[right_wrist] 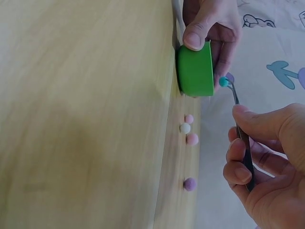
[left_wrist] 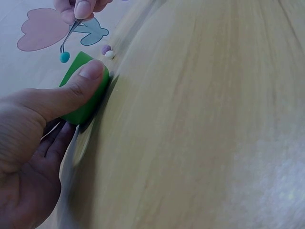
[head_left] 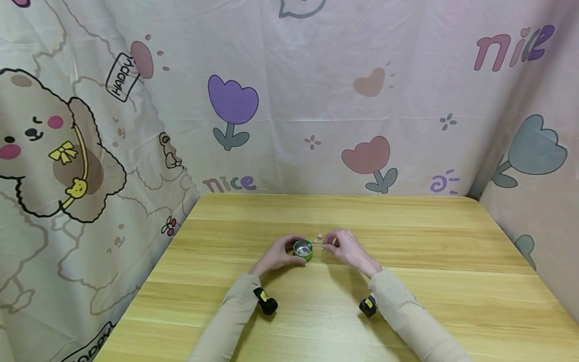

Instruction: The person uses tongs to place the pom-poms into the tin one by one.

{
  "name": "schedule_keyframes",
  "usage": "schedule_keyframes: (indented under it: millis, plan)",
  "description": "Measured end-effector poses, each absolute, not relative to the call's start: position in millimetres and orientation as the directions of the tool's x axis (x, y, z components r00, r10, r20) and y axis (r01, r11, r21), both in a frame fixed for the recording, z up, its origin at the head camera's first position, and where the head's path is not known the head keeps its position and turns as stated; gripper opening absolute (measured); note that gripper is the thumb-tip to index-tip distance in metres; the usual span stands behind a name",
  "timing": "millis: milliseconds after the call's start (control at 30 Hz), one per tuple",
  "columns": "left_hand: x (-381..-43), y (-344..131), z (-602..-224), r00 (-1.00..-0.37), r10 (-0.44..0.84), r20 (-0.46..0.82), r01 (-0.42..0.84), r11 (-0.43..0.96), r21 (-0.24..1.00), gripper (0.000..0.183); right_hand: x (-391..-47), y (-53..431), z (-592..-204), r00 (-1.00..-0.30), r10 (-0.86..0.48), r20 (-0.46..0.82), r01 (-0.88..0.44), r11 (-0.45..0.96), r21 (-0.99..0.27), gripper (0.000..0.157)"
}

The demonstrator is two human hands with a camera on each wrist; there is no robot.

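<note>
My left hand (head_left: 279, 253) grips a small green cup (right_wrist: 196, 71) that stands on the table, thumb on one side and fingers on the other. The cup's inside looks silvery in the head view, with something small and pale at the bottom. Metal tweezers (right_wrist: 246, 155) are pinched in my right hand (head_left: 348, 248), to the right of the cup. Between their tips is a teal ball (right_wrist: 223, 81), held just over the cup's rim. In the left wrist view the same teal ball (left_wrist: 65, 57) shows close above the opening.
Several small balls lie on the table right of the cup: a white ball (right_wrist: 185, 128), a pink ball (right_wrist: 192, 139) and a purple ball (right_wrist: 189, 184) among them. The wooden table (head_left: 316, 322) backs onto a printed cloth (head_left: 294, 100).
</note>
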State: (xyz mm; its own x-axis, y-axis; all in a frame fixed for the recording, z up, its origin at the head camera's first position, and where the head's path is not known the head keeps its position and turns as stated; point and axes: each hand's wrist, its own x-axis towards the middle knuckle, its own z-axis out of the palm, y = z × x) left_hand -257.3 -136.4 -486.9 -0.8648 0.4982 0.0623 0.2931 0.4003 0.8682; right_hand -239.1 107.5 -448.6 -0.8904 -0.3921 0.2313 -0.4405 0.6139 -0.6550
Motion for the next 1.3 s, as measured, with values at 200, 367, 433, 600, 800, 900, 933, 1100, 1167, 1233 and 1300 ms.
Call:
schedule_keyframes:
  millis: [200,367,433,600,800,900,933,1100,1167,1233,1300]
  plan:
    - [-257,-137,-487,-0.866,0.497,0.062,0.291,0.400,0.869,0.068,-240,108,-450,-0.882,-0.398,0.254,-0.461,0.611,-0.643,0.004]
    - [-257,-137,-486,-0.866,0.496,0.065,0.297,0.405,0.865,0.067,-241,110,-451,-0.880,-0.397,0.260,-0.464,0.606,-0.647,0.005]
    - [-257,-136,-486,-0.866,0.497,0.064,0.297,0.406,0.864,0.067,-241,113,-452,-0.884,-0.391,0.258,-0.458,0.607,-0.649,0.005]
    - [-256,-136,-486,-0.865,0.498,0.060,0.294,0.407,0.865,0.067,-241,124,-457,-0.901,-0.362,0.238,-0.425,0.630,-0.650,0.004]
    - [-257,-136,-486,-0.868,0.493,0.054,0.286,0.410,0.866,0.067,-243,137,-463,-0.913,-0.354,0.203,-0.396,0.651,-0.647,0.007]
    - [-257,-137,-486,-0.870,0.490,0.049,0.280,0.410,0.868,0.068,-244,139,-464,-0.915,-0.355,0.191,-0.390,0.664,-0.638,0.009]
    - [-256,-137,-485,-0.871,0.490,0.048,0.280,0.412,0.867,0.068,-245,139,-464,-0.912,-0.361,0.194,-0.398,0.665,-0.631,0.009]
    - [-256,-137,-485,-0.872,0.487,0.047,0.280,0.418,0.864,0.068,-246,139,-467,-0.909,-0.368,0.195,-0.404,0.665,-0.628,0.007]
    - [-256,-137,-485,-0.871,0.488,0.048,0.280,0.413,0.867,0.068,-246,138,-467,-0.910,-0.367,0.193,-0.401,0.665,-0.630,0.006]
    - [-256,-137,-485,-0.871,0.488,0.049,0.278,0.408,0.870,0.068,-247,138,-468,-0.910,-0.367,0.193,-0.403,0.670,-0.624,0.006]
    - [-256,-137,-486,-0.872,0.487,0.047,0.276,0.411,0.869,0.068,-247,137,-469,-0.914,-0.362,0.186,-0.394,0.675,-0.624,0.007]
